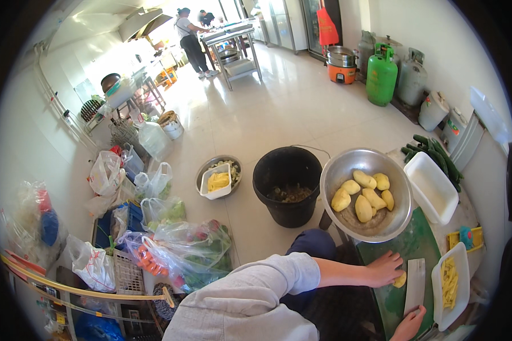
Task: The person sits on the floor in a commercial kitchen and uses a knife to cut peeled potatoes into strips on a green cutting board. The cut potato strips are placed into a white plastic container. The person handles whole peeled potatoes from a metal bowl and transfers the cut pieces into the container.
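My left hand (385,269) presses on a peeled potato (400,279) that lies on a green cutting board (388,313). Beside it, my right hand (411,322) grips the near end of a wide-bladed cleaver (415,281); its handle is mostly hidden in the hand. The blade lies close to the right of the potato. Several peeled potatoes (364,209) rest in a large steel bowl (336,219) beyond the board. To the right of the cleaver, a white plastic tray (461,294) holds potato strips (449,283). An empty white tray (431,187) lies farther back, next to green cucumbers (441,157).
A black bucket (286,213) with scraps stands on the floor left of the bowl. Near it, a steel bowl (240,181) bears a small white tray. Bagged vegetables (196,251) lie at left. Gas cylinders (382,76) line the right wall. Two people (190,40) stand far back.
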Demonstrator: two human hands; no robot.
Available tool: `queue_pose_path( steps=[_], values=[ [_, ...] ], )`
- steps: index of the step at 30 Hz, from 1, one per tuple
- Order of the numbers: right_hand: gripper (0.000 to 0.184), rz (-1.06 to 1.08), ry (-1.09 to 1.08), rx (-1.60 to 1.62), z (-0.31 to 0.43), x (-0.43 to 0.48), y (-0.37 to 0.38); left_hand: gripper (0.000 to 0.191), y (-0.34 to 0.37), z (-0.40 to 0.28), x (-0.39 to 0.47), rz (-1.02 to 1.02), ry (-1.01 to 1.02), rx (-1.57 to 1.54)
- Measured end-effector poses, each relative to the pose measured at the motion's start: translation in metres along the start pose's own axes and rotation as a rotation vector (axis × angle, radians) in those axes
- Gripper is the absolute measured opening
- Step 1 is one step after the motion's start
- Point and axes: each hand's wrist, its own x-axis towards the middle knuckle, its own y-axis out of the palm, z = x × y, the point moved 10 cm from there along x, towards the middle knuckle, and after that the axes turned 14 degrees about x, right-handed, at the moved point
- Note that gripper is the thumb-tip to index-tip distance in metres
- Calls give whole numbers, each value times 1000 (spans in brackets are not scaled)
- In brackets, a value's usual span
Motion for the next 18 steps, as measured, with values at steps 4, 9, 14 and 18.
queue_pose_path(
  steps=[4,9,14,18],
  values=[
    [36,78,129,66,-15,4,7,38,-3,-2,0,-14,8,16],
    [33,24,31,-54,-4,1,0,38,-4,-1,1,3,24,10],
    [32,30,69,-39,-8,3,4,41,-7,-1,0,-47,21,45],
    [37,61,123,106,-16,7,11,42,-5,-3,-2,-48,37,57]
  ],
)
